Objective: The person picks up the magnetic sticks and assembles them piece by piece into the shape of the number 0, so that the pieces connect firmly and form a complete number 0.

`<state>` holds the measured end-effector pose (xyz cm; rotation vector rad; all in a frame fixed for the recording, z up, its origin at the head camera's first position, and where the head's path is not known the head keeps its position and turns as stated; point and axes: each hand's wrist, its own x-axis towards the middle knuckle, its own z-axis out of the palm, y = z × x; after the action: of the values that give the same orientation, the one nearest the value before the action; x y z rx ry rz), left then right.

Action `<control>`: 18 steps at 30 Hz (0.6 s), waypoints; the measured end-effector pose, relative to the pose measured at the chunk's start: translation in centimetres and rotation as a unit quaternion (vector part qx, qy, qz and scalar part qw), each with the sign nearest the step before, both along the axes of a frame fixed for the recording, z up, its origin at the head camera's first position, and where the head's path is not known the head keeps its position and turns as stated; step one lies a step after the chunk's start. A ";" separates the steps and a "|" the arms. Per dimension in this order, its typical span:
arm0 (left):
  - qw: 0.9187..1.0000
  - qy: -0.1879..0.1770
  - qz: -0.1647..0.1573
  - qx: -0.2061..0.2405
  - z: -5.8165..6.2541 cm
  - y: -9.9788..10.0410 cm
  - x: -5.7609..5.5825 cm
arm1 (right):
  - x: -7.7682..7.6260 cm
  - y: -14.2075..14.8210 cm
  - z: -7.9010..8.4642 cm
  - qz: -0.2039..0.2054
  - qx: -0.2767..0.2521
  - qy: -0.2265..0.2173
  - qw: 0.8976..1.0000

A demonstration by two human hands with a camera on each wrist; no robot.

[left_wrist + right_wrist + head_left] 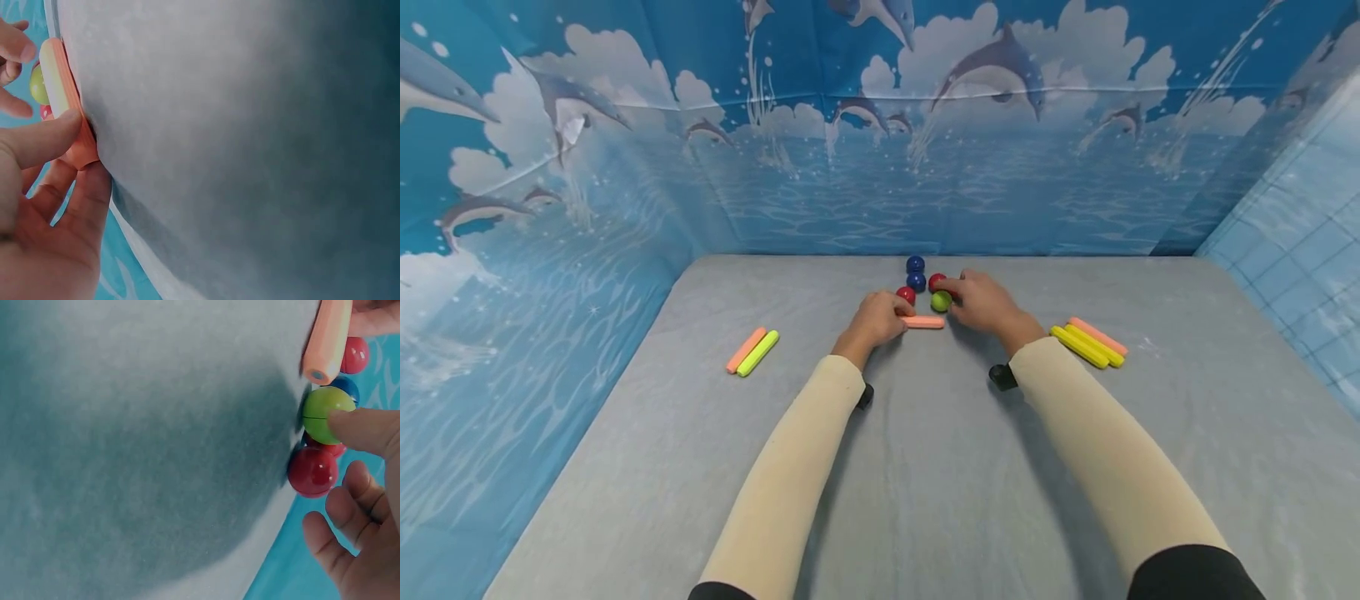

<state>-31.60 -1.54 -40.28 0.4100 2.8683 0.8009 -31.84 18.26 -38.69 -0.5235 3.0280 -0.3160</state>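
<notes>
My left hand (877,323) pinches one end of a ribbed orange stick (925,322), thumb on one side and fingers on the other. It lies crosswise in front of a group of glossy balls. Just beyond it, my right hand (987,302) rests its thumb on a green ball (326,409), the other fingers apart. A red ball (312,472) sits beside the green one, close to those fingers; the hand hides it in the head view. Another red ball (937,282) is behind the green one, and a third red ball (906,294) is by the left fingertips.
Two blue balls (915,273) stand at the back, close to the dolphin-print curtain (820,192). An orange and a yellow-green stick (757,353) lie on the left of the grey table (925,467). Two yellow sticks (1086,346) and an orange one (1099,335) lie right.
</notes>
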 end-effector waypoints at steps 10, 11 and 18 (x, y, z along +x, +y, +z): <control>1.000 -0.004 -0.004 -0.008 0.1 0.2 -0.1 | -0.1 -0.1 -0.4 -0.019 -0.030 0.019 0.999; 1.000 -0.002 -0.006 -0.009 0.1 0.2 -0.1 | -0.2 -0.1 -0.5 -0.018 -0.030 0.023 0.999; 0.999 0.004 -0.033 -0.008 0.1 -0.1 -0.1 | -0.2 -0.1 -1.1 -0.006 -0.044 0.042 0.998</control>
<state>-31.67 -1.65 -40.18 0.5040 2.8495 0.7661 -32.08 18.15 -39.77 -0.5375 3.1100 -0.4418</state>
